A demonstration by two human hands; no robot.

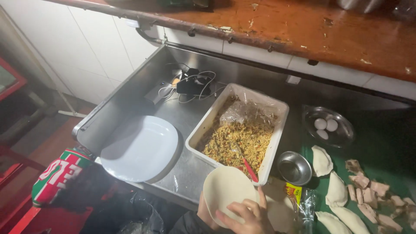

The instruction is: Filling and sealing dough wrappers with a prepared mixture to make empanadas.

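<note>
Steel table (182, 173) under white tiles, dimly lit. My right hand (247, 216) pinches the dough round's (225, 188) near edge; my left hand (204, 213) cups it from beneath, mostly hidden, so I can't tell its grip. Just beyond sits the filling tray (277, 130) with its red-handled spoon (248, 167). Thin dough could sag and tear if I tilt it.
</note>
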